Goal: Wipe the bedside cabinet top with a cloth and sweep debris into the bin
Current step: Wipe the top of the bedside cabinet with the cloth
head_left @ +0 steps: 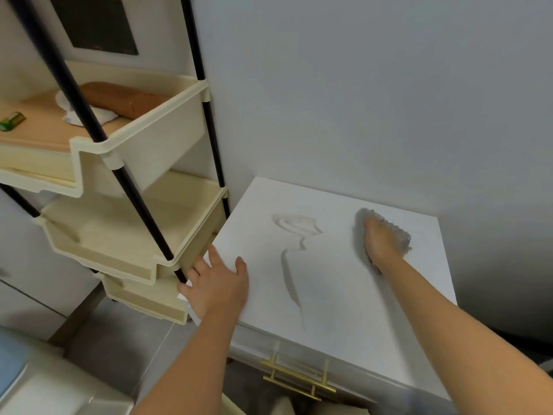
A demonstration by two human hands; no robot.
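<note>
While the right hand [379,241] presses the grey cloth [360,232] flat, palm down, long overlapping strokes suit the top [335,298]; the left hand [220,284], open, steadies the edge.

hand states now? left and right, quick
Left hand: open, flat at the white cabinet top's left edge, holding nothing.
Right hand: pressed on the grey cloth.
</note>
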